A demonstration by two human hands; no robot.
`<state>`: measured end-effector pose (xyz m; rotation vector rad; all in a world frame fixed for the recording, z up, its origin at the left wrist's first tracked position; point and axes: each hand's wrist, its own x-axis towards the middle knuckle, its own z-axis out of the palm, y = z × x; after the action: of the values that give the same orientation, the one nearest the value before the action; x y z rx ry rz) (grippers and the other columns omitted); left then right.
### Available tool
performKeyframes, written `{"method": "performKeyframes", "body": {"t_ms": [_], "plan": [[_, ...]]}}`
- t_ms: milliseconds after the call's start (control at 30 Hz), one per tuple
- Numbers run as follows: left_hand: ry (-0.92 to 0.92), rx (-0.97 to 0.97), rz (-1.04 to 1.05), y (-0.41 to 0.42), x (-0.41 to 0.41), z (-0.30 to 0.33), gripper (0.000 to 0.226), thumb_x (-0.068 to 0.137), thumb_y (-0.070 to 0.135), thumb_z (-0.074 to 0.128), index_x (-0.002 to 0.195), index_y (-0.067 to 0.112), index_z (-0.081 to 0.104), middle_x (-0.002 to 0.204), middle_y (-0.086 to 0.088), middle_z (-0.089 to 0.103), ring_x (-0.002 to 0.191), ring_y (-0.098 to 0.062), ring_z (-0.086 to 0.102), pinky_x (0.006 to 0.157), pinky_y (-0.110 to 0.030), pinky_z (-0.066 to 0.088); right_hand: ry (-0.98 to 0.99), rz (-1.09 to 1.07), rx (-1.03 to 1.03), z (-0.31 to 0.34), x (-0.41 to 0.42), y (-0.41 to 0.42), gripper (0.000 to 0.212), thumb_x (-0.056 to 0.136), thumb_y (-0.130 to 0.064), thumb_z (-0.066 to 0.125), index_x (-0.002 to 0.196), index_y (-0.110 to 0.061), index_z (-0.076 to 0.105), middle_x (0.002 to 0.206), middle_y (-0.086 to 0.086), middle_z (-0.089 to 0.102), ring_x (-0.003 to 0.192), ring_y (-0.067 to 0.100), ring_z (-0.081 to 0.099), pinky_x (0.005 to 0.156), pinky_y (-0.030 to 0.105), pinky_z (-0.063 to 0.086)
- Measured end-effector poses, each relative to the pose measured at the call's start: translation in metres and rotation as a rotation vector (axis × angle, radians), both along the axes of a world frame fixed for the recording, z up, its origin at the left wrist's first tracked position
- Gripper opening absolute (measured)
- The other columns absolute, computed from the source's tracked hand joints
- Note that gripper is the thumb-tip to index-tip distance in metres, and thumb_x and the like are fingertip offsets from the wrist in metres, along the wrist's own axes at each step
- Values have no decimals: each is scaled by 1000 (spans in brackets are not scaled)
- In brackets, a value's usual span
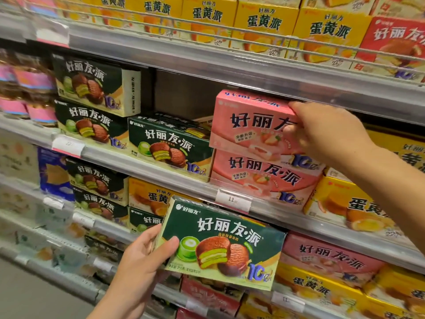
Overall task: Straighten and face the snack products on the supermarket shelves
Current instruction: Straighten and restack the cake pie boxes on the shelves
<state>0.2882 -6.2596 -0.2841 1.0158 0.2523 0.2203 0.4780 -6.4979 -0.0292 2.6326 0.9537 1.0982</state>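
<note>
My left hand point(145, 256) grips the left end of a dark green pie box point(225, 245), held in the air in front of the lower shelves, face toward me. My right hand point(326, 132) grasps the right end of the upper pink strawberry pie box point(250, 123), which lies on a second pink box point(264, 176) on the middle shelf. A single green box point(170, 146) stands to the left of the pink stack, with an empty gap above it. Two stacked green boxes point(92, 97) stand further left.
The top shelf holds yellow boxes point(264, 26) behind a wire rail and a red box point(395, 40) at the right. Price tags point(232, 200) hang on the shelf edges. Lower shelves carry yellow, green, pink and blue boxes. Grey floor shows at the bottom left.
</note>
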Motion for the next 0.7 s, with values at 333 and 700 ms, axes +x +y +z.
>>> {"method": "performKeyframes", "body": {"t_ms": [333, 700], "plan": [[-28, 4, -68, 15, 16, 6, 62, 65, 16, 78, 123, 11, 57, 111, -16, 71, 99, -37, 69, 73, -46, 59, 131, -238, 26, 3, 19, 11, 15, 95, -28, 50, 97, -14, 44, 102, 21, 64, 91, 39, 61, 73, 43, 45], [-20, 8, -39, 30, 21, 7, 59, 64, 21, 87, 118, 20, 63, 114, -11, 71, 98, -37, 69, 92, -67, 44, 162, -341, 64, 1, 22, 8, 28, 95, -31, 51, 114, -10, 49, 111, 24, 62, 101, 42, 59, 87, 48, 46]]}}
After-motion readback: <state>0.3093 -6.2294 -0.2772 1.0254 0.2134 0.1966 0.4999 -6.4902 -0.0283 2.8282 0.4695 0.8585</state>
